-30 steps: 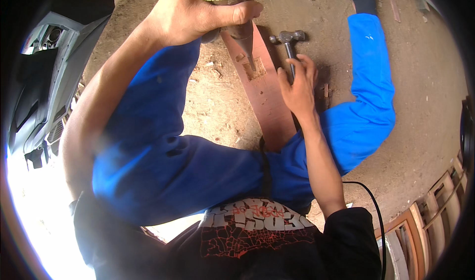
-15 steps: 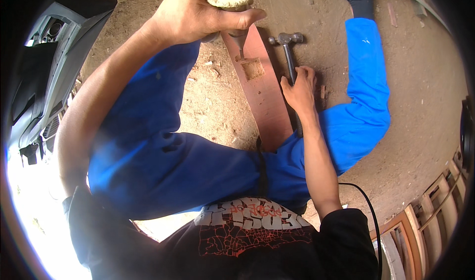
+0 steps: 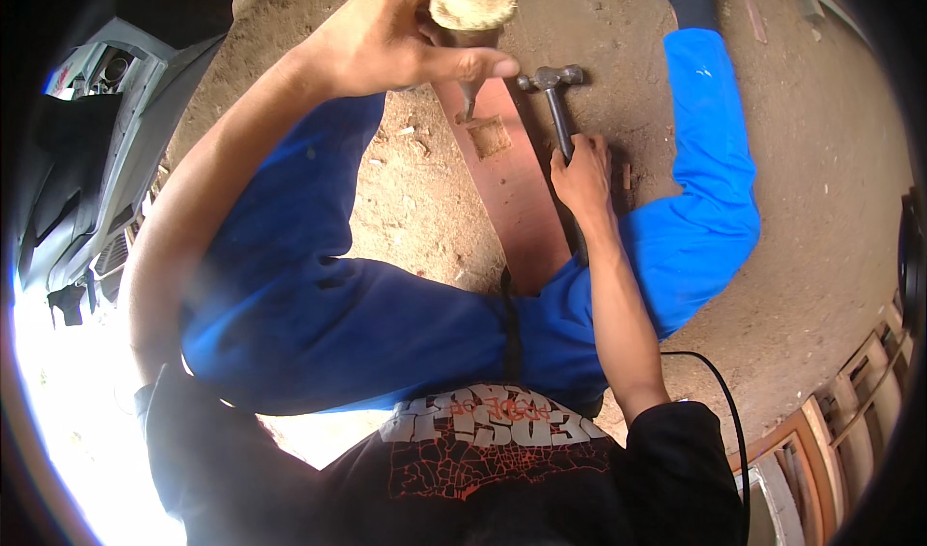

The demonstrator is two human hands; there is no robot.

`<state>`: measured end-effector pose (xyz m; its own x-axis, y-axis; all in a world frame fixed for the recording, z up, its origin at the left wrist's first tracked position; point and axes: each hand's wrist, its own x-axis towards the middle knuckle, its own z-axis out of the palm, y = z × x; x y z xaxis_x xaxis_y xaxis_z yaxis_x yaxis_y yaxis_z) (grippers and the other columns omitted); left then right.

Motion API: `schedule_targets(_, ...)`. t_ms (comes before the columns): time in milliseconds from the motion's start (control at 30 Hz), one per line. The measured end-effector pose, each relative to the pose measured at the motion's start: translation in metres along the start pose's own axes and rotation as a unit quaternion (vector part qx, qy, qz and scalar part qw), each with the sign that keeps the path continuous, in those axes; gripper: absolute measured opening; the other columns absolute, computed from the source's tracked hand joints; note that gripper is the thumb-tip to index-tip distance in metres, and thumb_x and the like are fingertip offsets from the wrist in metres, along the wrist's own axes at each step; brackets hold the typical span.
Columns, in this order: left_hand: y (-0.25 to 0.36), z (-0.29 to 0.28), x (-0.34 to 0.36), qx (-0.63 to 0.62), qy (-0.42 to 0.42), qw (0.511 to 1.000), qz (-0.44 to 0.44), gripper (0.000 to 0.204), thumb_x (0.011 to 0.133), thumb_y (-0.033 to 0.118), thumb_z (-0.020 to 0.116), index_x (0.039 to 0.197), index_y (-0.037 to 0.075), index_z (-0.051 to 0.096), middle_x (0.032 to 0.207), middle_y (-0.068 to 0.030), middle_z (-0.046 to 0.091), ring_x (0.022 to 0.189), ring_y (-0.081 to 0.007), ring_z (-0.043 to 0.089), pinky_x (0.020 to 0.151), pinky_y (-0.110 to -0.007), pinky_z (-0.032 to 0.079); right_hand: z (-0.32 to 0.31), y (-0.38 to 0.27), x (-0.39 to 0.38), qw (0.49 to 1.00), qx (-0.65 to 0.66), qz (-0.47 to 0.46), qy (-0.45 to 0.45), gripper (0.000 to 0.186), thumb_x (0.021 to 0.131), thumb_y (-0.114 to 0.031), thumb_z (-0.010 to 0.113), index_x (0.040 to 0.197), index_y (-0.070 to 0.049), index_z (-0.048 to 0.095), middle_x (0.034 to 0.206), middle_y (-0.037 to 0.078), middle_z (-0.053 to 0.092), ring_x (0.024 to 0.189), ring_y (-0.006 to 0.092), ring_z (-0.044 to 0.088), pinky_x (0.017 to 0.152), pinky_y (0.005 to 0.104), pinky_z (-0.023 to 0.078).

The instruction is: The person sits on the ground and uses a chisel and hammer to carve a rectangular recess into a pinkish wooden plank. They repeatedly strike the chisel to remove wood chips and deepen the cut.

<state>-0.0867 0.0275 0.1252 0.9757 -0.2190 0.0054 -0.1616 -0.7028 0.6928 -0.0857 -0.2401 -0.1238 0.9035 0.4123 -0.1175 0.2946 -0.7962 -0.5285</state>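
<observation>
Left fingers [image 3: 462, 63] partly hide the chisel [image 3: 473, 7] (its contact with the board [image 3: 526, 203] is hard to tell).

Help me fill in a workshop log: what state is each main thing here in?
Board: lying down, partly cut.
Recess: rectangular, cut into the board, depth unclear.
Chisel: pale, rough end up, tip down at the board, contact unclear.
Left hand: fingers closed around the chisel.
Hammer: head uncovered, handle gripped.
Right hand: closed around the hammer.
Wood chips: loose, scattered.

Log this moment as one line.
left hand: holds chisel, tip near square recess in board | right hand: on hammer handle | hammer: right of board
</observation>
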Motion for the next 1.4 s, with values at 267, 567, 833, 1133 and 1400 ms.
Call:
schedule_targets(267, -0.003, -0.003, 0.002, 0.061, -0.043, 0.997, 0.026, 0.056, 0.077, 0.029, 0.086, 0.119, 0.002, 0.06, 0.106, -0.0087, 0.068, 0.101, -0.0185, 0.065, 0.09, -0.035, 0.052, -0.008, -0.002, 0.003, 0.996, 0.017, 0.053, -0.063, 0.031, 0.088, -0.019, 0.064, 0.107, 0.006, 0.059, 0.11, 0.028, 0.059, 0.103, 0.0445, 0.06, 0.089, 0.053, 0.049)
schedule_targets(567, -0.014, 0.023, 0.007, 0.011, 0.098, 0.993, -0.057, 0.045, 0.077, 0.039, 0.084, 0.092, -0.001, 0.07, 0.083, -0.0102, 0.073, 0.077, -0.0155, 0.07, 0.075, -0.034, 0.056, -0.004, 0.005, 0.006, 0.996, 0.034, 0.038, -0.078, 0.031, 0.089, -0.018, 0.064, 0.105, 0.008, 0.058, 0.105, 0.031, 0.061, 0.098, 0.0464, 0.063, 0.086, 0.0523, 0.051)
schedule_targets(833, -0.009, 0.028, 0.011, 0.028, 0.091, 0.986, -0.136, 0.042, 0.081, 0.041, 0.08, 0.094, 0.002, 0.07, 0.083, -0.0091, 0.073, 0.077, -0.0151, 0.069, 0.075, -0.035, 0.056, -0.001, 0.006, 0.007, 0.996, 0.037, 0.034, -0.071, 0.031, 0.089, -0.018, 0.063, 0.105, 0.008, 0.058, 0.102, 0.032, 0.062, 0.096, 0.0467, 0.064, 0.085, 0.0518, 0.052)
schedule_targets(1133, -0.015, 0.03, 0.012, 0.069, 0.129, 0.985, -0.092, 0.037, 0.081, 0.033, 0.078, 0.101, 0.002, 0.07, 0.086, -0.0094, 0.073, 0.078, -0.0172, 0.069, 0.078, -0.034, 0.056, -0.008, 0.002, 0.007, 0.993, 0.047, 0.047, -0.101, 0.03, 0.089, -0.018, 0.064, 0.102, 0.007, 0.058, 0.098, 0.031, 0.064, 0.096, 0.0457, 0.064, 0.085, 0.0507, 0.051)
schedule_targets(1400, 0.0, 0.025, 0.014, -0.063, 0.104, 0.981, -0.15, 0.02, 0.085, 0.016, 0.077, 0.085, 0.002, 0.064, 0.072, -0.0019, 0.064, 0.067, -0.0092, 0.057, 0.062, -0.029, 0.05, -0.011, -0.002, 0.008, 0.992, 0.051, 0.043, -0.105, 0.031, 0.09, -0.019, 0.062, 0.105, 0.008, 0.057, 0.1, 0.031, 0.064, 0.098, 0.046, 0.063, 0.088, 0.0507, 0.05)
